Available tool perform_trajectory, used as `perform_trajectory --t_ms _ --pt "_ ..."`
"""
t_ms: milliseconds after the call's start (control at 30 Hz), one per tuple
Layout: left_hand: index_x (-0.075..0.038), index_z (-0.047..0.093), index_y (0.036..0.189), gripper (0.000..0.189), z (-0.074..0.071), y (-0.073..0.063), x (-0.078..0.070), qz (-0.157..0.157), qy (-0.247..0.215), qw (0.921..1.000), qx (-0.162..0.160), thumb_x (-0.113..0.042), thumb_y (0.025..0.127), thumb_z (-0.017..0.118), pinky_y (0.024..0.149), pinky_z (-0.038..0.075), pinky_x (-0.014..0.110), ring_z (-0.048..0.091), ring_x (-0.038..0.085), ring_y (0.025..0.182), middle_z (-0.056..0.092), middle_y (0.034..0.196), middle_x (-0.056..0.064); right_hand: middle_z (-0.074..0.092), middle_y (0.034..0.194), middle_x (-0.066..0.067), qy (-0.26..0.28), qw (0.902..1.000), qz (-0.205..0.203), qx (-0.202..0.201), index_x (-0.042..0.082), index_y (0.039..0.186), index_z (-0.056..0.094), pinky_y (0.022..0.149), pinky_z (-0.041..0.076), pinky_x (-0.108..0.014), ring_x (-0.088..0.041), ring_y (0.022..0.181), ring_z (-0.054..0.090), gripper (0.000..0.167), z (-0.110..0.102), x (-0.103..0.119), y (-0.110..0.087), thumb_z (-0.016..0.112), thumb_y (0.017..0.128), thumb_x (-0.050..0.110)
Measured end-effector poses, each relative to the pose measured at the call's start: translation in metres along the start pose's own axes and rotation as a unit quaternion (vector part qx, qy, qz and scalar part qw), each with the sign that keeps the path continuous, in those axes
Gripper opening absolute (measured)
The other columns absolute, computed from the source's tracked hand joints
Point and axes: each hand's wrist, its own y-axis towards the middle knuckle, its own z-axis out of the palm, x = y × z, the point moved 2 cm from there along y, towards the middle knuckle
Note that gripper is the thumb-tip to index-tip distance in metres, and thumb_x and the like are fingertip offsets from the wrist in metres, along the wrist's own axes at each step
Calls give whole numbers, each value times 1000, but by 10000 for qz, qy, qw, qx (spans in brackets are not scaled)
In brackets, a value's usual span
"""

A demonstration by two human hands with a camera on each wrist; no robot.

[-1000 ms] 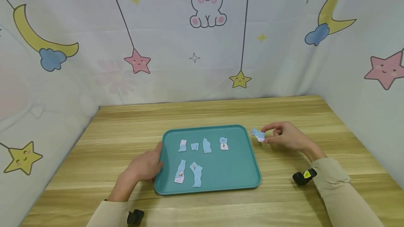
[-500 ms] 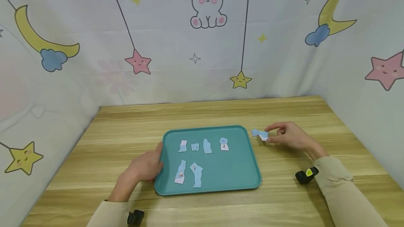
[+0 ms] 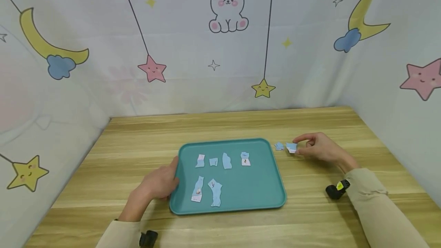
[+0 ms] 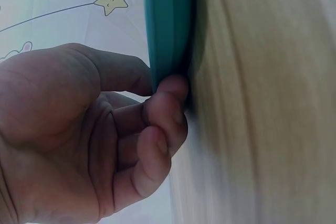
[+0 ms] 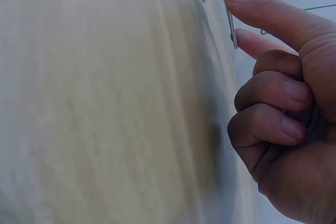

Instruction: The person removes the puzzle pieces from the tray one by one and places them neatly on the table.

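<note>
While the left hand (image 3: 160, 181) grips the left edge of the teal tray (image 3: 251, 186), thumb at the rim and fingers curled toward the underside, the right hand (image 3: 318, 147) pinches the held scrap (image 3: 291, 147) between thumb and forefinger, other fingers folded in. Held scrap: right of the tray, near its far right corner; whether any part rests on the tabletop (image 3: 241, 229), cannot tell. Tray contents: six torn scraps (image 3: 226, 161), light blue with some pale parts, all apart; four in a far row, two nearer. Outside: the held scrap, plus a loose scrap (image 3: 279, 146) just beside the right rim; possibly overlapping pieces, too small to tell. Progress, judged: partial. Six are laid out, none joined; those outside appear left to deal with.
</note>
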Motion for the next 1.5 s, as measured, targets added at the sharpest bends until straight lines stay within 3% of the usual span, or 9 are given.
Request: perform_trajectory --t_ms 1000,1500 --pt "12 13 164 74 2 -1 0 40 -14 10000 -79 -7 102 48 53 43 32 58 18 46 58 60 6 32 61 7 -727 9971 -232 -30 2 132 71 55 30 -26 -7 55 29 49 -9 -8 10 81 92 27" --pt "12 11 164 73 0 -3 -2 -7 -105 9999 0 -6 103 47 54 44 32 59 19 48 59 62 7 30 64 7 -789 9964 -316 -1 2 130 72 59 30 -27 -8 59 30 45 -11 -6 9 80 93 25"
